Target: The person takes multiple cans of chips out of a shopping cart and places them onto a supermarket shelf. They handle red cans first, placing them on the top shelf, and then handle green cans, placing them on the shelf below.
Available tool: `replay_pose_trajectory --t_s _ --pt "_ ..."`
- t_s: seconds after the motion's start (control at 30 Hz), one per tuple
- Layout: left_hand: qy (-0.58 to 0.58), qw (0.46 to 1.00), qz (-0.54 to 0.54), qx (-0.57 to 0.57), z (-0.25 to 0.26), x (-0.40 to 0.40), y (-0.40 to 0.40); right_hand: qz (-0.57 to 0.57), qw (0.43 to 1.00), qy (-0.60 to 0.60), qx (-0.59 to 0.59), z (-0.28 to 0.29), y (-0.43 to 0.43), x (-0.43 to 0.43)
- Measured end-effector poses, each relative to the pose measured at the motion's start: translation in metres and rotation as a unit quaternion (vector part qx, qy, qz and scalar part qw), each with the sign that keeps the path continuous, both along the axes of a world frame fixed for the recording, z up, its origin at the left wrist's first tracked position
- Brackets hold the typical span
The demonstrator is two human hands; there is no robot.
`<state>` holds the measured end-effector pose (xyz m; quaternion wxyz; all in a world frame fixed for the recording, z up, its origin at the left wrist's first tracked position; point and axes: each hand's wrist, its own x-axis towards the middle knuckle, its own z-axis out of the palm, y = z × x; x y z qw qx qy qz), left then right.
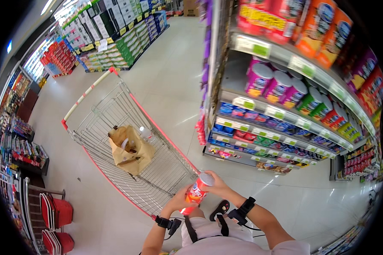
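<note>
Both my hands are around a red cylindrical canister of potato chips (196,193), tilted in front of my body with its grey lid towards the upper right. My left hand (181,199) wraps the lower side of the can. Near the lid, my right hand (217,185) grips the upper end. Just beyond the can stands a metal wire shopping cart (175,172) with red edging. Inside the cart are an open brown paper bag (132,151) and a clear plastic bottle (146,134) with a white cap.
Snack shelves (274,108) on the right hold canisters and small packs in several colours. Red shopping baskets (62,210) are stacked at lower left. Stacked boxed goods (115,38) stand at the back left. Pale tiled floor (175,70) runs between the cart and the shelves.
</note>
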<state>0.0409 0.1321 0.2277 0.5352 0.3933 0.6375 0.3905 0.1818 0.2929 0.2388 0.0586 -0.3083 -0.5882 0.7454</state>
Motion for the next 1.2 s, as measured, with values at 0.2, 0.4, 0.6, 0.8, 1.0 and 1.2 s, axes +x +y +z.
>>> replay_pose_trajectory --t_s 0.2,0.4,0.6,0.8,1.0,1.2 --pt "0.046 0.994 -0.072 0.067 0.006 0.087 0.022 -0.115 0.99 0.076 0.007 0.056 0.041 0.105" --pt "0.045 0.987 -0.088 0.126 0.083 0.154 0.07 -0.209 0.956 0.205 0.009 0.133 0.06 0.183" --pt "-0.195 0.956 -0.148 0.164 0.119 0.194 0.095 -0.211 0.918 0.331 0.058 0.186 0.057 0.235" --pt "-0.4 0.866 -0.282 0.102 0.148 0.229 0.105 -0.171 0.891 0.42 -0.022 0.176 0.052 0.248" --pt "-0.461 0.846 -0.244 0.112 0.16 0.271 0.106 -0.328 0.848 0.414 0.05 0.193 0.046 0.244" --pt "-0.463 0.87 -0.168 0.01 0.169 0.27 0.113 -0.426 0.831 0.357 -0.031 0.196 0.052 0.252"
